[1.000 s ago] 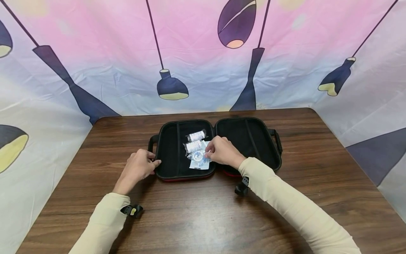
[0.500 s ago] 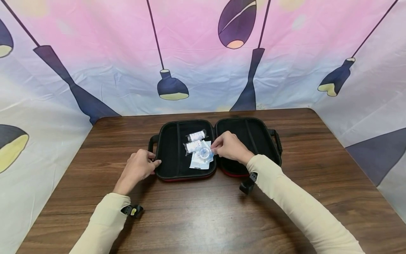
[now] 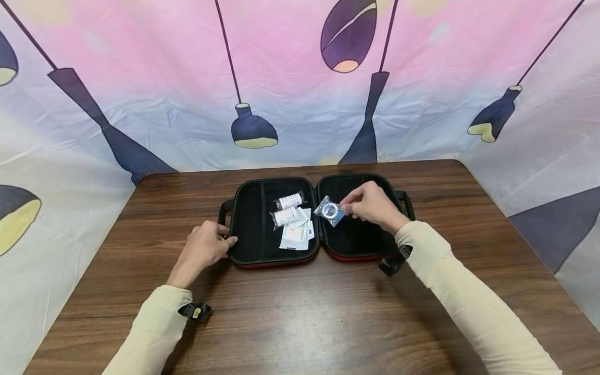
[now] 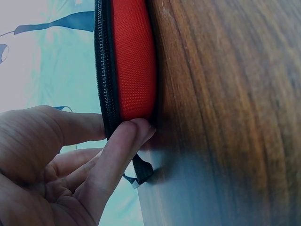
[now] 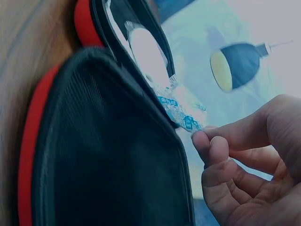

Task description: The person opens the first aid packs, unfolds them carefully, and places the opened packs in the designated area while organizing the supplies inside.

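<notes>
An unzipped black-lined case point(image 3: 247, 224) with red sides lies spread flat on the table, its halves side by side. My left hand point(image 3: 204, 249) holds the case's left edge near the handle; in the left wrist view, thumb and fingers grip the zipper rim and red side point(image 4: 135, 61). My right hand point(image 3: 373, 207) pinches the corner of a clear wrapper with a white ring-shaped roll, like medical tape point(image 3: 330, 210), raised over the right half. Two wrapped bandage rolls point(image 3: 289, 200) and several flat white-blue packets point(image 3: 295, 237) lie in the left half.
Both halves have a black carry handle point(image 3: 225, 210) at the outer end. An elastic strap point(image 3: 263, 224) crosses the left half. The brown wooden table point(image 3: 300, 317) extends around the case, with a lamp-patterned cloth point(image 3: 187, 94) hanging behind it.
My right hand has lifted the wrapped tape roll off the packets in the left half and carried it rightward over the right half. The left hand has stayed at the edge.
</notes>
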